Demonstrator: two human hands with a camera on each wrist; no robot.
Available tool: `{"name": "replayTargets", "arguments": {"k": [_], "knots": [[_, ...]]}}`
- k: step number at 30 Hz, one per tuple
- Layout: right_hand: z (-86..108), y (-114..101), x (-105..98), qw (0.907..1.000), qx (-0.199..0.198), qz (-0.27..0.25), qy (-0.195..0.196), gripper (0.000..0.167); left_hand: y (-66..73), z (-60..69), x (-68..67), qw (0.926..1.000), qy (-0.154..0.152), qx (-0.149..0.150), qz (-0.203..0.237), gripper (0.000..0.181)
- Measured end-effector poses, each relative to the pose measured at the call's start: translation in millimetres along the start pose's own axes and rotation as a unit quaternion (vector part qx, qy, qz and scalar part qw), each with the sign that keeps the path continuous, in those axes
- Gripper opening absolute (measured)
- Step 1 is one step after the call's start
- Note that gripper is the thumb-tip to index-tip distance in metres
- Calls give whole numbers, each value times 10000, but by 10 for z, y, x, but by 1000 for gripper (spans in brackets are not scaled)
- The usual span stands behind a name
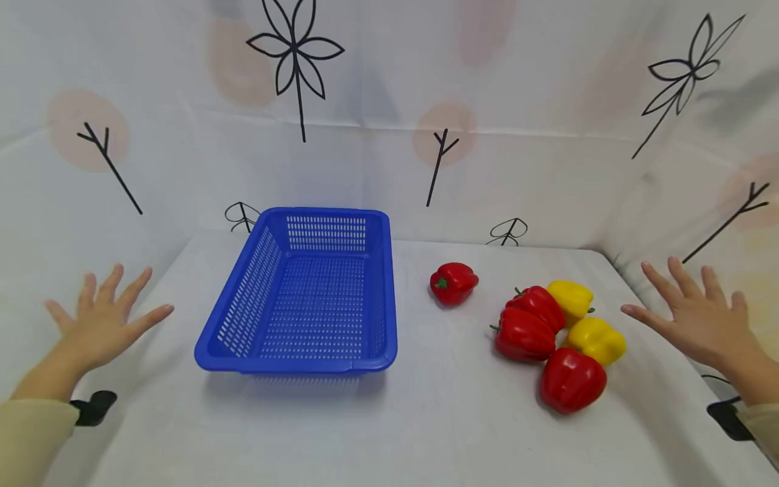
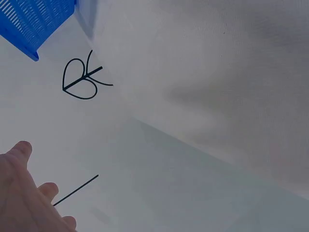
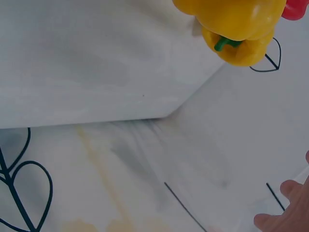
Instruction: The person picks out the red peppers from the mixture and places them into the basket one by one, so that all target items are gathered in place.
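Note:
My left hand [image 1: 103,328] is raised at the left with its fingers spread, touching nothing. Nearest to it is a blue plastic basket [image 1: 387,297] with slotted walls and nothing inside. On the right, my right hand [image 1: 709,325] is held up with fingers fanned apart, also holding nothing. Beside it lies a group of bell peppers: a yellow one [image 1: 596,340], another yellow one [image 1: 569,301], and red ones, the closest a large red pepper [image 1: 573,381]. A single red pepper [image 1: 454,283] lies apart, between the basket and the group. Part of the left hand [image 2: 29,198] shows in the left wrist view.
A white cloth covers the table [image 1: 438,419]. Behind it hangs a pale curtain [image 1: 377,169] with line-drawn flowers and twigs. Dark wrist straps [image 1: 94,408] show at both cuffs. The table's right edge runs below the right hand.

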State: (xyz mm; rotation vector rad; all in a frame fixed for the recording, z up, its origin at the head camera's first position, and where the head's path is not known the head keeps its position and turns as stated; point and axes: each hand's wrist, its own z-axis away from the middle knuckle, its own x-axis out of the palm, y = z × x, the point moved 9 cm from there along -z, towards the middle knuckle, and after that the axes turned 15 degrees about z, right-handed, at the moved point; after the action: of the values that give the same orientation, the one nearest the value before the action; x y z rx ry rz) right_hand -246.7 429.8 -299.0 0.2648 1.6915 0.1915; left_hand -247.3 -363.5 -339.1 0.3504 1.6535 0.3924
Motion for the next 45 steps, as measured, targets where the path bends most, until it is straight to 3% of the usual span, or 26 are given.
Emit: {"name": "replayTargets", "arguments": {"k": [11,20,28,34,45], "knots": [[-45,-63,-7,9989,-238,-314,266,86,137,29,103,9941,42,613,897,77],[-90,-175,-57,9968,-397,-555,404,83,324,30,64,9759,192,1315,1732,66],[-126,-253,-90,9964,-499,-590,363,84,434,59,112,9613,74,1504,2308,63],[-148,-312,-96,9949,-607,-718,363,84,475,69,200,9531,-169,1426,2664,62],[-202,-420,-127,9905,-872,-1033,268,82,682,132,308,9344,-343,1611,3157,57]]}}
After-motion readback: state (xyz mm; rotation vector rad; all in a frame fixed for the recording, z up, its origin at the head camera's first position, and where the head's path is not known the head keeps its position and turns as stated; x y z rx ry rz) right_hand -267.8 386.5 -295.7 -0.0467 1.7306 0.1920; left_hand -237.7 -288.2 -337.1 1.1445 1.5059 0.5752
